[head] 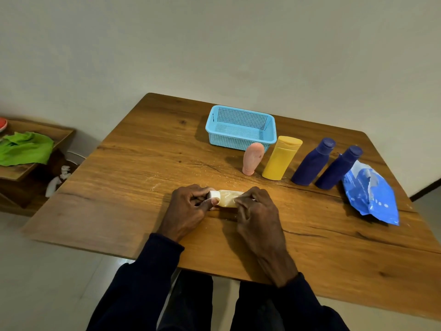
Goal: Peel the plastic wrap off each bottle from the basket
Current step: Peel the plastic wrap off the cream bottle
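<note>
A small pale-yellow bottle (226,199) with a white cap lies on its side on the wooden table (133,187), covered in clear plastic wrap. My left hand (188,209) grips its capped end, thumb on the cap. My right hand (256,211) pinches the wrap at the bottle's other end, hiding that end. The blue mesh basket (241,127) stands at the back with nothing visible inside. In front of it stand a pink bottle (253,158), a yellow bottle (281,157) and two dark blue bottles (312,162) (338,168).
A crumpled blue plastic bag (372,194) lies at the table's right edge. A low wooden shelf with a green cloth (25,148) stands to the left, off the table. The wall runs close behind the table's far edge.
</note>
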